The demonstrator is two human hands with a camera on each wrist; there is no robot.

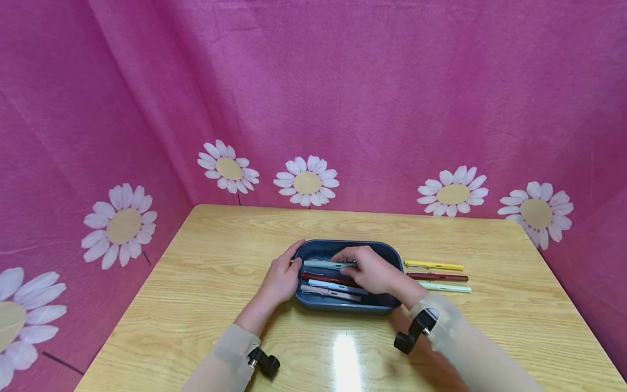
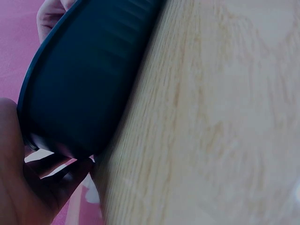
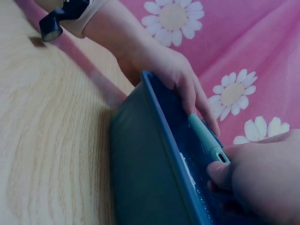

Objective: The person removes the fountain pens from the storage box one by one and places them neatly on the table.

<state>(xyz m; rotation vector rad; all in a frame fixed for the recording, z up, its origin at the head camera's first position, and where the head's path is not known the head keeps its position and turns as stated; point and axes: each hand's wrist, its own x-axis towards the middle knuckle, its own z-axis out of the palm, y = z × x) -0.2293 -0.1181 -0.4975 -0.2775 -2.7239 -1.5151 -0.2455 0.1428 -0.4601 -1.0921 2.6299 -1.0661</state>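
A dark blue rectangular box (image 1: pixel 343 307) stands on the table. At its left end my left hand (image 1: pixel 283 279) grips the rim, with the thumb over the edge and fingers against the outer wall in the left wrist view. Inside the box, my right hand (image 1: pixel 368 269) pinches a pale teal pen (image 3: pixel 204 133) by its right part, the clip end pointing left. Nearer the front lie a dark red pen (image 1: pixel 320 277), a light blue pen (image 1: pixel 333 286) and a greyish-pink pen (image 1: pixel 333 293), side by side. The right hand hides part of the red and blue pens.
Right of the box, a yellow pen (image 1: pixel 443 266), a dark red pen (image 1: pixel 443 277) and a mint green pen (image 1: pixel 448 287) lie on the wooden table (image 1: pixel 220 234). A pink curtain (image 1: pixel 343 98) with white flowers surrounds the table's back and sides.
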